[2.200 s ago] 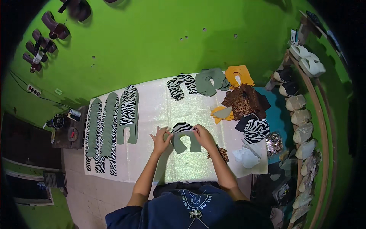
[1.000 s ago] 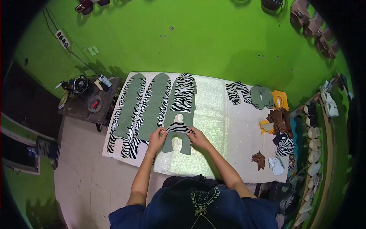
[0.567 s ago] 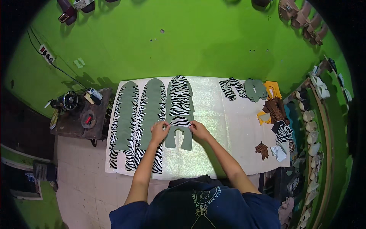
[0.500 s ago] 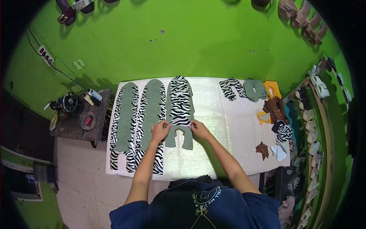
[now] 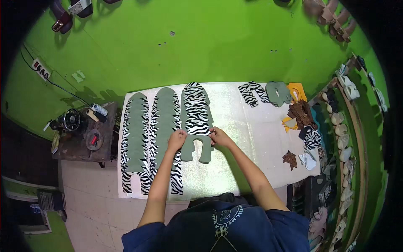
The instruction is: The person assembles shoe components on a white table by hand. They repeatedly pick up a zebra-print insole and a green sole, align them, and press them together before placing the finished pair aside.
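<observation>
Two sage-green legs (image 5: 188, 152) with a slot between them point toward the near edge of the worktop (image 5: 210, 180), left of its middle. Just beyond, the left hand (image 5: 178, 139) and right hand (image 5: 221, 137) sit apart, fingertips at opposite lower corners of a zebra-striped piece (image 5: 197, 129); whether they pinch it, I can't tell. It's bold black on white, lying flat, its lower edge nearly straight. Its stripes run into a striped column (image 5: 196, 101), green along both sides, reaching the far edge.
</observation>
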Motion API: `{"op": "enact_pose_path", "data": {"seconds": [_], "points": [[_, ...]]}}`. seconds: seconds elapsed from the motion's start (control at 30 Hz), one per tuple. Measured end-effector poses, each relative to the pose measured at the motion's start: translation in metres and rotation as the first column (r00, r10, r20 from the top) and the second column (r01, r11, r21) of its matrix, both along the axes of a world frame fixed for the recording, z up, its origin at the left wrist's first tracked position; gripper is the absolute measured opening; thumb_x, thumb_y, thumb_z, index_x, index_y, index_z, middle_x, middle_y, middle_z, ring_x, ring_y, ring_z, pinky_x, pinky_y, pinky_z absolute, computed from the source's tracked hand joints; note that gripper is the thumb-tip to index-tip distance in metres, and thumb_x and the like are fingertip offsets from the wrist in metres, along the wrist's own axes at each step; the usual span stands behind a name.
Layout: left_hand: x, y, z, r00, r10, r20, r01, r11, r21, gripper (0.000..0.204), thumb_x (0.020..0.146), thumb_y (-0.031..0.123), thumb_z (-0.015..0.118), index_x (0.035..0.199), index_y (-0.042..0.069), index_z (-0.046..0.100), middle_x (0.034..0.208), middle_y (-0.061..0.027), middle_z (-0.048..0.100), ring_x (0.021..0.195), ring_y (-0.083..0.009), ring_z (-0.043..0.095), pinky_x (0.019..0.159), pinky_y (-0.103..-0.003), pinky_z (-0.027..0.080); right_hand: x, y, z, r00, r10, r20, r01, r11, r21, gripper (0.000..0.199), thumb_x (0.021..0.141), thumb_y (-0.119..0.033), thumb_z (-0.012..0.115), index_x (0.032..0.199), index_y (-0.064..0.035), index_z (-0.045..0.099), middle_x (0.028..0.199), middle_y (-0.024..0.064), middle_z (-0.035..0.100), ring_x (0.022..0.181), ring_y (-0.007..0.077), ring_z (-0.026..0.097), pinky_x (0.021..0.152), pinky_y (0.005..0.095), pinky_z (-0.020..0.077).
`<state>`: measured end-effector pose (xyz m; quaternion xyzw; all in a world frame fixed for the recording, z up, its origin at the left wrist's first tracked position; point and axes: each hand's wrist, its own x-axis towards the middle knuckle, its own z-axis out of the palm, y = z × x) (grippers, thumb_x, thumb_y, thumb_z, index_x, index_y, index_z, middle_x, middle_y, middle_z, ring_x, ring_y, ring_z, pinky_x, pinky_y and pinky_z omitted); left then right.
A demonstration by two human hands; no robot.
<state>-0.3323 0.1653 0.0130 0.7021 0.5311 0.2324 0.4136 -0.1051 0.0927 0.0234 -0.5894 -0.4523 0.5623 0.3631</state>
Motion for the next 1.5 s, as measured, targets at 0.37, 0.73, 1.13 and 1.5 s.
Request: {"op": "enact_pose_path", "data": {"seconds": [0.37,0.73,1.13,1.5], "points": [[0.012,-0.009,-0.010,0.978,0.097,-0.185,-0.078,0.991,0.107,0.021,0.078,0.031,0.058,0.086,0.012,0.058,0.074,-0.0034,0.063,0.075,-0.0243,0.061,0.072,-0.043,0.040,-0.006,0.006,-0.021,0.901,-0.159,0.404,0.049,0.962,0.269,0.023,0.084,-0.009,0.051,0.105,-0.0011,0.050,0.079,0.0126,0.059,0.068,0.0180,0.056,0.066,0.0301,0.0457],[0.019,-0.016,-0.013,0.924,0.179,-0.338,-0.097,0.964,0.246,0.017,0.077,0.027,0.058,0.083,0.012,0.056,0.073,-0.0052,0.064,0.070,-0.0257,0.061,0.072,-0.044,0.036,-0.033,0.001,-0.025,0.802,-0.364,0.474,0.167,0.898,0.407,0.022,0.081,-0.005,0.047,0.102,0.0010,0.049,0.094,0.0231,0.053,0.089,0.0367,0.053,0.079,0.0393,0.0424],[0.025,-0.036,0.011,0.859,0.157,-0.488,-0.021,0.962,0.272,0.039,0.076,0.025,0.058,0.108,0.007,0.046,0.082,-0.0137,0.064,0.078,-0.0313,0.061,0.074,-0.048,0.037,-0.044,-0.019,-0.014,0.784,-0.363,0.503,0.217,0.920,0.326,0.038,0.079,-0.011,0.053,0.111,0.0023,0.038,0.103,0.0252,0.042,0.090,0.0396,0.049,0.078,0.0408,0.0436],[0.004,-0.088,0.022,0.840,0.159,-0.519,0.015,0.949,0.315,0.044,0.076,0.026,0.058,0.112,0.005,0.045,0.084,-0.0146,0.061,0.079,-0.0322,0.059,0.074,-0.048,0.037,-0.035,-0.059,-0.005,0.899,-0.286,0.332,0.180,0.932,0.314,0.051,0.076,-0.004,0.056,0.121,0.0028,0.034,0.110,0.0207,0.038,0.086,0.0254,0.049,0.074,0.0285,0.0441]]}}
